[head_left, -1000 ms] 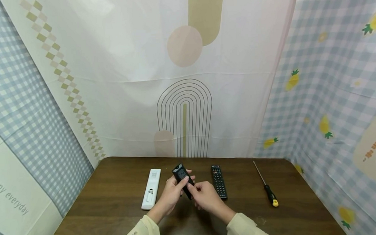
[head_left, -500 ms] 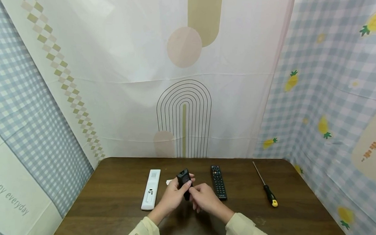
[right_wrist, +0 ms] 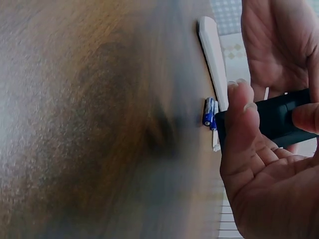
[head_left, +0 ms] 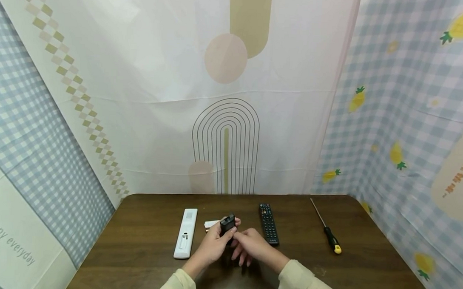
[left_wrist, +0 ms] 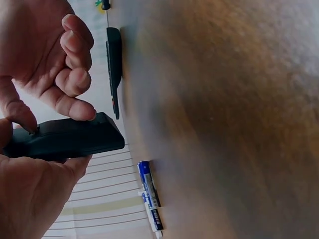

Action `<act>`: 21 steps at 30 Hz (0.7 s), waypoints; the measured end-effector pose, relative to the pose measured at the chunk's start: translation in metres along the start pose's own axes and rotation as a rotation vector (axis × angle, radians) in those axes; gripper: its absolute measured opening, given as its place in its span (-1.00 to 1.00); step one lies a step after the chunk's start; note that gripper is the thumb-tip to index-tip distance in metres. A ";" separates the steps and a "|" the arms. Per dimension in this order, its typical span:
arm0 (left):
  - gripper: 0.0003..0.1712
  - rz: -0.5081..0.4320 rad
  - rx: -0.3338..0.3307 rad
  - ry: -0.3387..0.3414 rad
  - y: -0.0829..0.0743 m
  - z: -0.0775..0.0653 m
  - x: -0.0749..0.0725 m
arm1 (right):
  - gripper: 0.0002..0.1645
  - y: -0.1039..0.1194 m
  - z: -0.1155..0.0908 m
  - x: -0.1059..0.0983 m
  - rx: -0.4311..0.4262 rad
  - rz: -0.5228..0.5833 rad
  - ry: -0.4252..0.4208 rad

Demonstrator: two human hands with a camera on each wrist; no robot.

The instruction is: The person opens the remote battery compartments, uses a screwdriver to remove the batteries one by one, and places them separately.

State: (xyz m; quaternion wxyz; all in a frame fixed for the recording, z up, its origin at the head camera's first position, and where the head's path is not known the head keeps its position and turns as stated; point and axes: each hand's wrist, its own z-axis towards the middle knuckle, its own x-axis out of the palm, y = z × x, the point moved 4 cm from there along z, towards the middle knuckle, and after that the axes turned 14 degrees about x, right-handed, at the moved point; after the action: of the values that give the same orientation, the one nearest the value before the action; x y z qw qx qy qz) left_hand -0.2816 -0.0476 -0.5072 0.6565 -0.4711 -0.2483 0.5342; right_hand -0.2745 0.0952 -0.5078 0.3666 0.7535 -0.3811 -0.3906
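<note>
My left hand (head_left: 215,242) holds a black remote control (head_left: 227,223), tilted above the table, its near end largely hidden by my hands. My right hand (head_left: 252,244) is beside it; in the left wrist view the right thumb (left_wrist: 21,113) presses on the remote's surface, while the other fingers hang loosely curled. Behind the left hand lies a small white flat piece (head_left: 210,223). Blue-and-white batteries (left_wrist: 148,184) show on the table in both wrist views. Left of the hands lies a white remote control (head_left: 185,234) with its battery compartment uncovered.
A second black remote (head_left: 268,224) lies buttons up, right of the hands. Farther right is a screwdriver (head_left: 331,238) with a black and yellow handle. The brown table (head_left: 144,243) ends against a hanging patterned cloth (head_left: 159,137).
The held black remote has tipped, so its far end now faces the head camera. The right hand's lower fingers have loosened outward. The white piece behind the left hand has come into sight.
</note>
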 end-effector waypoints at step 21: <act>-0.66 0.079 0.022 0.052 0.000 -0.007 -0.002 | -0.48 -0.013 0.001 0.006 -0.001 0.003 -0.077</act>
State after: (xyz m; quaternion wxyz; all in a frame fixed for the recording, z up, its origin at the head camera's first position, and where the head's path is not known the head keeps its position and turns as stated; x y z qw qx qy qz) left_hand -0.2769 -0.0520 -0.5102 0.6463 -0.4869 -0.2063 0.5501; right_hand -0.2694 0.0959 -0.5210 0.3527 0.7371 -0.3959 -0.4189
